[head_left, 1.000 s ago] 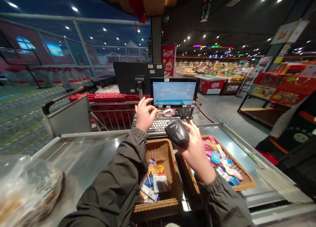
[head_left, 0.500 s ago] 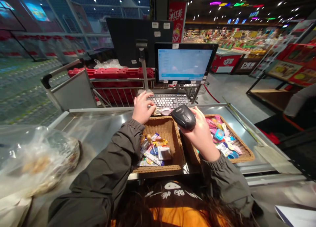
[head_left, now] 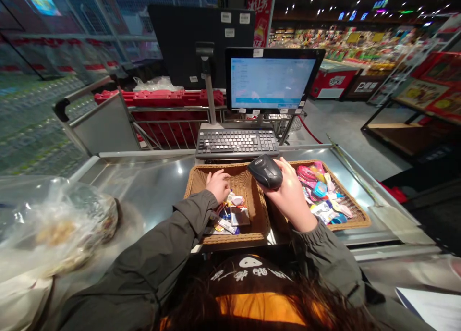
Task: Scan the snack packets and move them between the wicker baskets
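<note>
My right hand [head_left: 290,194] is closed round a black handheld barcode scanner [head_left: 266,171], held up between two wicker baskets. My left hand [head_left: 218,184] reaches down into the left wicker basket [head_left: 196,177], fingers curled on a small pink item [head_left: 236,199] among several small packets. The right wicker basket [head_left: 356,215] holds several colourful small goods. Behind the baskets lies a grey keyboard [head_left: 236,142] under a lit till screen [head_left: 272,82].
A clear plastic bag of food [head_left: 54,225] lies on the steel counter [head_left: 144,182] at the left. Beyond the counter stand a metal cart rail [head_left: 169,124] and red crates [head_left: 162,98]. White paper [head_left: 432,307] sits at the lower right. Store shelves fill the right.
My left hand left the keyboard area and dropped into the left basket with the pink item. The view tilted down. My right hand kept the scanner raised.
</note>
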`<action>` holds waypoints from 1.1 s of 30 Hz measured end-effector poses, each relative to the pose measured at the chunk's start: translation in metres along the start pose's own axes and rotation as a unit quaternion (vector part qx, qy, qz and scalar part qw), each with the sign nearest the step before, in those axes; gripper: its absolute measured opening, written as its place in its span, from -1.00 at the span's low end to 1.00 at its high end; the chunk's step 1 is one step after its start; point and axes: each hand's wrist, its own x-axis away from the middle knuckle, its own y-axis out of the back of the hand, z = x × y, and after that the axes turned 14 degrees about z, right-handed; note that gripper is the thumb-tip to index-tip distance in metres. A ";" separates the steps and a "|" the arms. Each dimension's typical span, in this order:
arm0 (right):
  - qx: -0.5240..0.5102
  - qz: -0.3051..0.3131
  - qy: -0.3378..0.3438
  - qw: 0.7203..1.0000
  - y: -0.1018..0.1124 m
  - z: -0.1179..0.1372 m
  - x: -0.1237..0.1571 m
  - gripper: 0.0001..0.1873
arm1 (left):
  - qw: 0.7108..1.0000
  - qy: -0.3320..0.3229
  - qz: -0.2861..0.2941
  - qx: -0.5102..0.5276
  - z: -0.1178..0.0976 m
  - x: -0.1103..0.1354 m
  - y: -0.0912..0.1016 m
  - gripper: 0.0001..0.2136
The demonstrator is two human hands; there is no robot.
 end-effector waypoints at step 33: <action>0.068 -0.195 -0.261 0.943 0.102 -0.120 0.096 -0.44 | 0.911 -0.364 -0.016 -0.193 -0.236 -0.131 -0.074 -0.69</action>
